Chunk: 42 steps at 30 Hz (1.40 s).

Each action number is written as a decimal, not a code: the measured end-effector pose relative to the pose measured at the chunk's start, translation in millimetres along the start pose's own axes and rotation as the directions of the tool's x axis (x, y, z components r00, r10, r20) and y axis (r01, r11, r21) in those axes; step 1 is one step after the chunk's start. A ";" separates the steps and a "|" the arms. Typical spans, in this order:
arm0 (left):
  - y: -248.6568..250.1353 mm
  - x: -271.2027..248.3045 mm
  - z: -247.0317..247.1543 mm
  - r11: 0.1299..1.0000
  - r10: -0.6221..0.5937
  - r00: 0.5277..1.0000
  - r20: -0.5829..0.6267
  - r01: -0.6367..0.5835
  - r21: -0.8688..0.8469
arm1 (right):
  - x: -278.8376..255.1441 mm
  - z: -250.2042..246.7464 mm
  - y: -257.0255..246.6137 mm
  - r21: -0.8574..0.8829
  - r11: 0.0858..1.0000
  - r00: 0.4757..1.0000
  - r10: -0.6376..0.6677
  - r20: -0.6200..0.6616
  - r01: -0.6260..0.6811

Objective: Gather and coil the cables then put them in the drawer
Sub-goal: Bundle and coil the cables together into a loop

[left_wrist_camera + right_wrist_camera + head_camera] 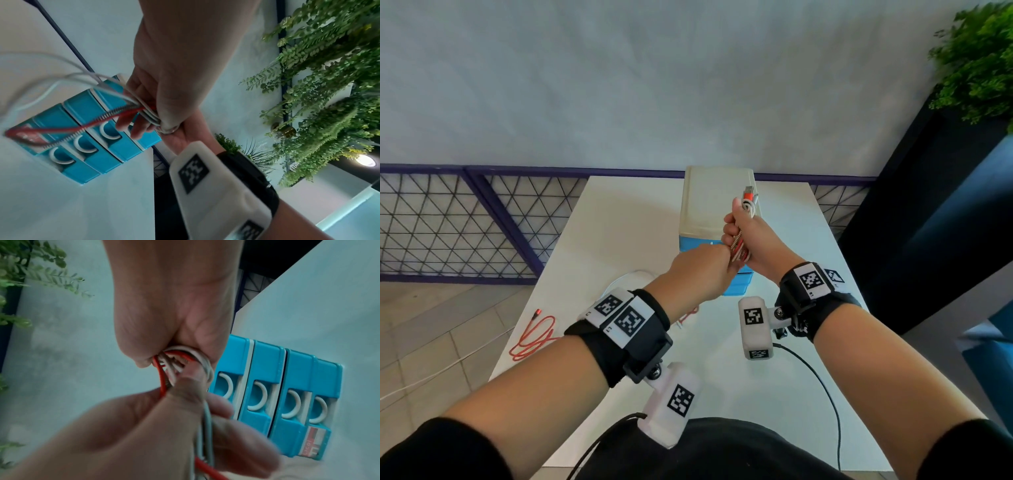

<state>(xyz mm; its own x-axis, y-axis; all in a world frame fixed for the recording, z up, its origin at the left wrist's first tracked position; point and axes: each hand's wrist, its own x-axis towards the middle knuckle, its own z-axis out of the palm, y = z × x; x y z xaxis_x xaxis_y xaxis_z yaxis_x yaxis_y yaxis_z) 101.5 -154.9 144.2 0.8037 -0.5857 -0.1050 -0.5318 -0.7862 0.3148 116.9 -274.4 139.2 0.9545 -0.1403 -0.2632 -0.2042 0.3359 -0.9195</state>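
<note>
My right hand [738,228] grips a bundle of red and white cables [739,248] upright in its fist, a red plug [749,196] sticking out above the thumb. My left hand [722,262] meets the bundle's lower end and pinches strands there. The right wrist view shows the loops [183,359] emerging below my right hand [174,313], with my left hand [156,423] pinching a red strand. Both hands hover in front of the blue drawer unit [714,209], whose several drawers [287,394] are shut. From the bundle [148,112] red and white strands trail across the drawers [86,126].
A loose red cable [534,337] lies at the left edge of the white table [619,222]. A white cable [626,277] curves on the table behind my left wrist. A plant [979,61] stands at the right, a mesh fence [465,222] at the left.
</note>
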 end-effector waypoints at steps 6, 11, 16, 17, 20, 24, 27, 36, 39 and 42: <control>-2.6 -4.6 7.1 0.933 0.036 0.981 0.192 0.036 -0.357 | -1.9 2.7 -0.5 0.231 0.971 0.997 0.054 0.058 -0.066; -5.0 -7.9 10.1 0.883 0.087 0.985 0.149 -0.008 -0.469 | -9.3 11.5 -6.4 0.344 0.934 0.995 0.074 0.070 -0.094; -14.4 -7.4 22.2 0.761 0.176 0.980 0.091 -0.077 -0.644 | -12.0 15.5 -8.9 0.262 0.962 0.997 0.078 -0.003 -0.075; -18.2 -6.6 25.8 0.710 0.179 0.977 0.116 -0.047 -0.703 | -11.9 15.0 -9.4 0.248 0.965 0.997 0.080 0.015 -0.081; -33.0 -5.8 31.6 0.489 0.208 0.949 0.239 0.111 -0.865 | -11.9 11.4 -12.1 0.214 0.972 0.994 0.078 0.081 -0.094; -48.0 -11.0 27.8 0.331 0.245 0.899 0.363 0.274 -0.903 | -10.2 3.8 -19.5 0.216 0.973 0.995 0.068 0.078 -0.084; -53.3 -12.2 25.9 0.346 0.262 0.876 0.405 0.307 -0.887 | -7.3 -2.1 -24.2 0.240 0.968 0.997 0.060 0.057 -0.072; -56.0 -2.9 16.2 0.605 0.113 0.968 0.225 0.113 -0.788 | -6.0 -17.7 -25.2 0.059 0.998 0.999 0.023 0.040 -0.026; -47.9 7.9 7.8 0.806 0.013 0.999 -0.040 -0.034 -0.591 | -7.3 -19.1 -21.2 -0.099 0.995 0.997 0.002 0.083 0.006; -44.4 11.2 -0.2 0.796 -0.006 0.974 -0.226 -0.132 -0.591 | -8.3 -19.8 -18.5 -0.196 0.981 0.991 0.024 0.130 0.002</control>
<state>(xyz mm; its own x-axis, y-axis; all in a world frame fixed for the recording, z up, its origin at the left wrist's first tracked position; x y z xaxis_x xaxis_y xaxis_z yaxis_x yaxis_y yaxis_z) 134.1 -126.6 129.3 0.8465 -0.5211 0.1093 -0.3717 -0.4314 0.8220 108.5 -297.9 152.6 0.9695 -0.0103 -0.2448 -0.2407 0.1470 -0.9594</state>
